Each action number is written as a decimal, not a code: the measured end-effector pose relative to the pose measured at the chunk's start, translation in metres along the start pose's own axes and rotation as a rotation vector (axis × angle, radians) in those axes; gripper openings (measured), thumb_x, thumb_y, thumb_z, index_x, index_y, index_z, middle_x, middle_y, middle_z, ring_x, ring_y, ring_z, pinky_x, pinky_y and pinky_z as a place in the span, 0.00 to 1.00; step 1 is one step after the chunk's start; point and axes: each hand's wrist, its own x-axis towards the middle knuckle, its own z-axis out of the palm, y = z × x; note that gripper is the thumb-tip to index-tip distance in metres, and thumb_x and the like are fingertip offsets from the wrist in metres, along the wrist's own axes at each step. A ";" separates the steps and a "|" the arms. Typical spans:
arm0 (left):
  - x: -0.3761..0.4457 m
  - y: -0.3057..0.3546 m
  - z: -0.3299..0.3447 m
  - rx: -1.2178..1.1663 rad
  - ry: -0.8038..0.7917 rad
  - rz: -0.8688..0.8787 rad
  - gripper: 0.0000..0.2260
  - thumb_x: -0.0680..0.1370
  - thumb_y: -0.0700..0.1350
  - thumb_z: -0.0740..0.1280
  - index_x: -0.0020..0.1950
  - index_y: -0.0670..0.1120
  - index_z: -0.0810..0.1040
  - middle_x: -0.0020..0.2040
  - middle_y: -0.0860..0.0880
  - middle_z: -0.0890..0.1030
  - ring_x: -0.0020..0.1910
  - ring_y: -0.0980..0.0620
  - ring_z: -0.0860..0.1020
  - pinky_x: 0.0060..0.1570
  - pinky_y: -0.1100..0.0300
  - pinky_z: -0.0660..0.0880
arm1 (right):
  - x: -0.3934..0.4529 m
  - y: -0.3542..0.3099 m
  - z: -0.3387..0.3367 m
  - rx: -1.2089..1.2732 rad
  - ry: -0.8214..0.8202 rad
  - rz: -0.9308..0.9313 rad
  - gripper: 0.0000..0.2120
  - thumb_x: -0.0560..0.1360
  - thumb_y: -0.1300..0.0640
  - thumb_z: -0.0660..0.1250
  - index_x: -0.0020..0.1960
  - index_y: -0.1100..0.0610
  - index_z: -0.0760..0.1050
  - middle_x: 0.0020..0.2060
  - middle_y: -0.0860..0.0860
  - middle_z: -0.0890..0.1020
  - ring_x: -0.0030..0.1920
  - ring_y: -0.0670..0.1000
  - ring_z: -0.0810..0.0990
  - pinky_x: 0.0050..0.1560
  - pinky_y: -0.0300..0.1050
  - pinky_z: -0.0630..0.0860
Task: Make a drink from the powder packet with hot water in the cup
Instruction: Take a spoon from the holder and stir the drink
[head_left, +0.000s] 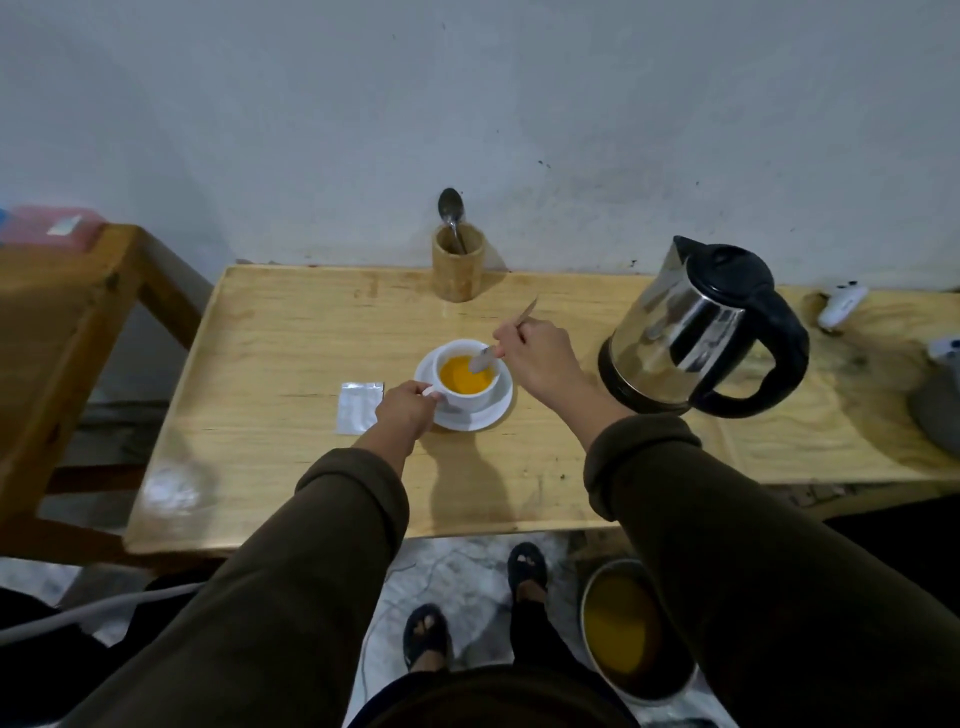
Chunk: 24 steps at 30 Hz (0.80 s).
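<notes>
A white cup (470, 397) full of orange liquid stands on a white saucer (496, 410) in the middle of the wooden table (291, 332). My left hand (405, 413) pinches the cup's handle on its left side. My right hand (537, 364) grips a metal spoon (485, 356) whose bowl dips into the orange drink, its handle sticking up to the far right. A silver powder packet (358, 408) lies flat on the table just left of my left hand. A steel kettle (696, 327) with a black lid and handle sits to the right of the cup.
A bamboo holder (458, 267) with another spoon (451, 210) stands at the table's back edge by the wall. A white controller (841, 306) and a grey object (937, 410) lie far right. A pot (631, 634) of yellow liquid sits on the floor by my feet. A wooden frame (57, 322) stands left.
</notes>
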 end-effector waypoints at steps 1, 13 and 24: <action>0.000 0.000 0.000 -0.004 0.003 -0.002 0.16 0.78 0.49 0.64 0.64 0.45 0.77 0.63 0.42 0.79 0.62 0.40 0.77 0.64 0.48 0.74 | 0.001 0.002 0.002 -0.029 -0.001 -0.013 0.19 0.80 0.54 0.53 0.52 0.65 0.78 0.47 0.59 0.84 0.51 0.57 0.80 0.50 0.46 0.75; 0.000 -0.001 0.000 -0.089 0.013 -0.060 0.16 0.78 0.49 0.66 0.64 0.46 0.77 0.62 0.42 0.79 0.61 0.41 0.78 0.64 0.47 0.75 | 0.017 0.012 0.013 -0.216 -0.065 -0.142 0.13 0.80 0.55 0.56 0.53 0.60 0.76 0.47 0.59 0.84 0.50 0.60 0.80 0.51 0.51 0.74; -0.001 -0.002 0.002 -0.166 0.023 -0.089 0.14 0.76 0.48 0.68 0.60 0.47 0.79 0.61 0.40 0.80 0.56 0.42 0.79 0.63 0.48 0.76 | 0.029 0.013 0.019 -0.285 -0.232 -0.165 0.17 0.80 0.53 0.56 0.54 0.61 0.80 0.52 0.58 0.84 0.55 0.57 0.79 0.57 0.46 0.73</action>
